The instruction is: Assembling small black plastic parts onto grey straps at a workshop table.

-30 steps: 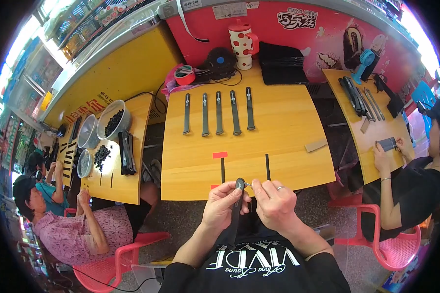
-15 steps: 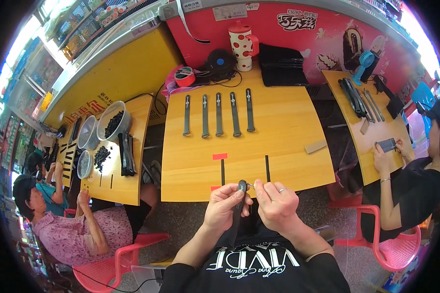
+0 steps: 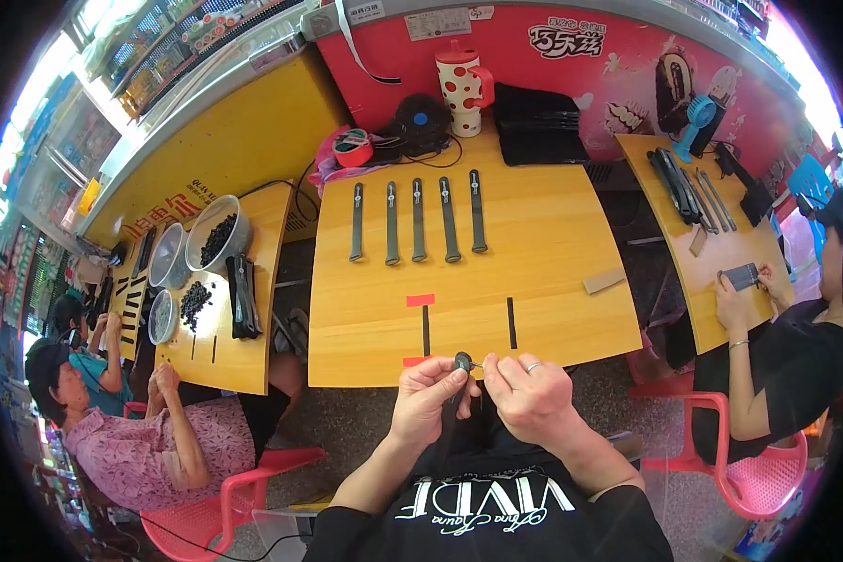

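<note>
Over the near table edge, my left hand grips a dark grey fabric strap between thumb and fingers, its folded end upward. My right hand is closed in a pinch at that end, on a short thin cord or pin-like piece too small to name. The lower part of the strap hangs toward my black shirt and blends into it. Beyond my hands, several similar dark straps lie side by side on the yellow wooden table.
Black strips and red tape marks are on the near tabletop, with a cardboard piece at right. A fan, a spotted tumbler and black pouches stand behind. Other people work at both side tables.
My right hand has shifted slightly left and down, closer to the strap's end. The left hand keeps its hold, and the straps on the table stay put.
</note>
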`<action>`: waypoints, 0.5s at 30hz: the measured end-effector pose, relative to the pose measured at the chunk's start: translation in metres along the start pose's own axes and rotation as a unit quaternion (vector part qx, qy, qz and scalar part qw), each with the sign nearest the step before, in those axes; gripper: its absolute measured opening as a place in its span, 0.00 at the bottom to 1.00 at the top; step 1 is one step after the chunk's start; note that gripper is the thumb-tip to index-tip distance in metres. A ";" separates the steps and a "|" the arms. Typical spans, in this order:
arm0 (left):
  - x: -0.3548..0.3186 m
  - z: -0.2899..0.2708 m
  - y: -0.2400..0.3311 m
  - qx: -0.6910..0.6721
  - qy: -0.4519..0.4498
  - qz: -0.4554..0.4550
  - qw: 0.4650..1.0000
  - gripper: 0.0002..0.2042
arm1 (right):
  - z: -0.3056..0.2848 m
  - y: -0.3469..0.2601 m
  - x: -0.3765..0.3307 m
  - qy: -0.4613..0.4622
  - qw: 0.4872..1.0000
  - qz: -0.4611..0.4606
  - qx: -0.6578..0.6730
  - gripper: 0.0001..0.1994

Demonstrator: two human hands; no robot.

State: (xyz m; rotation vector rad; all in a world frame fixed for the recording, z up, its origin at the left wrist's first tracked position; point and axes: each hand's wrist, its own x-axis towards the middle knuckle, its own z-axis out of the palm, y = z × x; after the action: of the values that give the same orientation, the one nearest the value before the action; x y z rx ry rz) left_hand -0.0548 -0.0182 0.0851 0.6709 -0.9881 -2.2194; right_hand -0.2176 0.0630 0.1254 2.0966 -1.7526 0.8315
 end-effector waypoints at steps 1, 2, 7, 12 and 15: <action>0.000 0.000 0.000 0.000 0.000 -0.001 1.000 0.08 | -0.001 0.000 0.000 -0.014 1.000 -0.009 -0.025 0.17; -0.001 0.000 0.001 0.022 0.009 0.004 1.000 0.07 | -0.002 0.000 0.000 -0.029 0.998 -0.018 -0.050 0.16; -0.004 0.000 0.008 0.102 0.007 0.021 0.995 0.07 | 0.011 0.016 -0.006 -0.001 0.997 -0.027 0.067 0.14; -0.004 0.000 0.005 0.163 0.019 0.038 0.986 0.07 | -0.001 0.008 -0.002 0.003 0.999 -0.038 0.022 0.13; -0.010 0.002 0.010 0.241 0.025 0.064 0.968 0.06 | -0.005 0.006 -0.001 -0.042 0.994 -0.075 -0.067 0.13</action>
State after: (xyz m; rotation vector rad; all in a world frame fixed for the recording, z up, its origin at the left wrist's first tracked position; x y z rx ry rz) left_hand -0.0464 -0.0155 0.0958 0.8409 -1.5197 -1.8493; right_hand -0.2248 0.0650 0.1276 2.1686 -1.6190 0.5755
